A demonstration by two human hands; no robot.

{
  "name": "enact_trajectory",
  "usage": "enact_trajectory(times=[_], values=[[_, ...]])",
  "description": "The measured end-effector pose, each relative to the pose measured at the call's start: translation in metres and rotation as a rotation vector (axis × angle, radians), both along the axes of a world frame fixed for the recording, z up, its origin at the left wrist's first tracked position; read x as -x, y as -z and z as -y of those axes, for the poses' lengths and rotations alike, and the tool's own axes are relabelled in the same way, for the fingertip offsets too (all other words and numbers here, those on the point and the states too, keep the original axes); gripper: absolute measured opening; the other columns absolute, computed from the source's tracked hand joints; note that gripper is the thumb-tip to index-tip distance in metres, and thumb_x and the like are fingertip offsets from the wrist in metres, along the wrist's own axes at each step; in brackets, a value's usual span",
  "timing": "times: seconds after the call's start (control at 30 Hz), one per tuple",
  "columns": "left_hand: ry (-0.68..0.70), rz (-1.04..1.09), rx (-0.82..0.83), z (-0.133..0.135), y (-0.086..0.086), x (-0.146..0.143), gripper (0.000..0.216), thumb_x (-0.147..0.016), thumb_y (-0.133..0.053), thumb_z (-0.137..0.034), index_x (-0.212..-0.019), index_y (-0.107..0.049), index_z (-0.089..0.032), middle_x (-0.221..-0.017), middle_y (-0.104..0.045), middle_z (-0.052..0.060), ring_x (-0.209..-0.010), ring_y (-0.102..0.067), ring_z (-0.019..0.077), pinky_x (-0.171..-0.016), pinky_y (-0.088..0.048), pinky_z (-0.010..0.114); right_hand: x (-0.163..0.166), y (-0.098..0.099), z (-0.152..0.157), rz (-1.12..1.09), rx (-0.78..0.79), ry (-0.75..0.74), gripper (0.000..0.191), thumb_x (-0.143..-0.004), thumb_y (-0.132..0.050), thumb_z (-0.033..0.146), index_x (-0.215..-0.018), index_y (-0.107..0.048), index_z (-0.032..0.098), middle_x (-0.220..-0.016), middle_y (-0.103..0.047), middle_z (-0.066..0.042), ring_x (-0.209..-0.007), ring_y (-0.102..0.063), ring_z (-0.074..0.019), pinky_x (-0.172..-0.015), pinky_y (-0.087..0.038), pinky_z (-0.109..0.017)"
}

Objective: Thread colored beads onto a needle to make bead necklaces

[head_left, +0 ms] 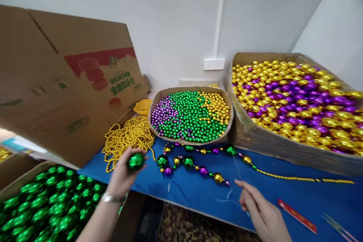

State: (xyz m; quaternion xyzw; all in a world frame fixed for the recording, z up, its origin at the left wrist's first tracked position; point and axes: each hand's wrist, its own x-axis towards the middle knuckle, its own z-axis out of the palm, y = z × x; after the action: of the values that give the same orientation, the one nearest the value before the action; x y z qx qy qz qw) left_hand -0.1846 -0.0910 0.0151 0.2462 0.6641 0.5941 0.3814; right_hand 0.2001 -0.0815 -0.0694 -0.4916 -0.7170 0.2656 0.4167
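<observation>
My left hand (121, 176) is closed round a large shiny green bead (135, 162), held just above the blue table (283, 196). My right hand (259, 208) pinches a thin thread or needle (236, 168) that rises from its fingertips. Between the hands lies a half-strung strand (198, 162) of green, gold and purple beads, running right into a thin gold bead chain (297, 177).
A box of large green beads (48, 204) sits lower left. A round tray of small purple, green and gold beads (191, 115) stands behind the strand. A big box of gold and purple beads (297, 94) is at right. A gold chain pile (127, 138), a tilted cardboard box (65, 79) and a red strip (296, 215) are nearby.
</observation>
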Motion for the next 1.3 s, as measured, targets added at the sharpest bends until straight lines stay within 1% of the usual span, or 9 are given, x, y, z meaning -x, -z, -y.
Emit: enact_trajectory(times=[0.1,0.17,0.27,0.4,0.63,0.77,0.87,0.97,1.3], values=[[0.355,0.476,-0.087,-0.03,0.017,-0.059,0.038,-0.082,-0.049,-0.049,-0.094,-0.063,-0.016,-0.097,-0.067,0.011,-0.09,-0.064,0.0237,-0.077,-0.053,0.041,0.017,0.0,0.007,0.067,-0.191,-0.117,0.025,-0.09,-0.047,0.025,-0.111,-0.059,0.027,-0.084,-0.071,-0.002,-0.072,-0.069,-0.0159,-0.061,-0.056,-0.02],[0.49,0.612,-0.13,-0.041,0.029,-0.092,0.036,-0.083,-0.049,-0.045,-0.099,-0.062,-0.016,-0.101,-0.066,0.012,-0.093,-0.063,0.0237,-0.084,-0.05,0.043,0.021,-0.001,0.01,0.114,-0.282,-0.152,0.026,-0.089,-0.047,0.022,-0.112,-0.058,0.026,-0.095,-0.071,-0.003,-0.082,-0.069,-0.0177,-0.069,-0.057,-0.022],[0.598,0.703,-0.149,-0.045,0.043,-0.124,0.032,-0.084,-0.049,-0.039,-0.104,-0.06,-0.016,-0.104,-0.065,0.011,-0.095,-0.063,0.0239,-0.091,-0.046,0.046,0.021,-0.003,0.015,0.191,-0.312,-0.162,0.026,-0.089,-0.046,0.018,-0.112,-0.058,0.022,-0.098,-0.071,-0.005,-0.084,-0.069,-0.0176,-0.072,-0.056,-0.023],[0.602,0.782,-0.145,-0.045,0.049,-0.138,0.028,-0.082,-0.053,-0.033,-0.103,-0.06,-0.016,-0.102,-0.064,0.009,-0.09,-0.063,0.0231,-0.088,-0.047,0.044,0.017,-0.002,0.019,0.259,-0.333,-0.146,0.026,-0.09,-0.042,0.016,-0.11,-0.059,0.019,-0.095,-0.072,-0.006,-0.082,-0.07,-0.0167,-0.067,-0.056,-0.021],[0.547,0.77,-0.173,-0.043,0.046,-0.143,0.026,-0.078,-0.061,-0.027,-0.102,-0.061,-0.017,-0.098,-0.064,0.008,-0.086,-0.062,0.0219,-0.077,-0.048,0.036,0.017,-0.001,0.02,0.377,-0.394,-0.135,0.028,-0.092,-0.036,0.016,-0.105,-0.06,0.016,-0.09,-0.072,-0.006,-0.076,-0.07,-0.015,-0.062,-0.054,-0.02],[0.522,0.533,-0.214,-0.039,0.046,-0.147,0.035,-0.074,-0.068,-0.028,-0.107,-0.06,-0.019,-0.103,-0.062,0.007,-0.085,-0.059,0.0172,-0.073,-0.046,0.028,0.017,0.001,0.019,0.498,-0.466,-0.079,0.03,-0.093,-0.033,0.016,-0.103,-0.061,0.016,-0.08,-0.072,-0.004,-0.064,-0.069,-0.0159,-0.054,-0.052,-0.023],[0.557,0.308,-0.282,-0.032,0.05,-0.155,0.058,-0.065,-0.076,-0.023,-0.118,-0.053,-0.024,-0.113,-0.059,0.007,-0.09,-0.056,0.0164,-0.075,-0.045,0.026,0.02,0.005,0.017,0.568,-0.509,-0.035,0.032,-0.093,-0.031,0.016,-0.1,-0.062,0.015,-0.073,-0.071,-0.004,-0.058,-0.067,-0.0163,-0.051,-0.051,-0.025],[0.613,0.245,-0.309,-0.026,0.056,-0.164,0.07,-0.062,-0.078,-0.021,-0.125,-0.047,-0.026,-0.119,-0.056,0.008,-0.097,-0.055,0.0187,-0.082,-0.045,0.028,0.024,0.009,0.016,0.539,-0.513,-0.023,0.031,-0.093,-0.031,0.016,-0.1,-0.061,0.015,-0.079,-0.072,-0.005,-0.064,-0.069,-0.0157,-0.058,-0.052,-0.023],[0.689,0.303,-0.309,-0.021,0.063,-0.177,0.072,-0.063,-0.078,-0.02,-0.126,-0.042,-0.024,-0.12,-0.053,0.01,-0.097,-0.057,0.0196,-0.082,-0.047,0.031,0.028,0.021,0.015,0.368,-0.364,-0.039,0.024,-0.094,-0.034,0.02,-0.107,-0.054,0.018,-0.09,-0.071,-0.006,-0.075,-0.069,-0.0154,-0.064,-0.054,-0.022]])
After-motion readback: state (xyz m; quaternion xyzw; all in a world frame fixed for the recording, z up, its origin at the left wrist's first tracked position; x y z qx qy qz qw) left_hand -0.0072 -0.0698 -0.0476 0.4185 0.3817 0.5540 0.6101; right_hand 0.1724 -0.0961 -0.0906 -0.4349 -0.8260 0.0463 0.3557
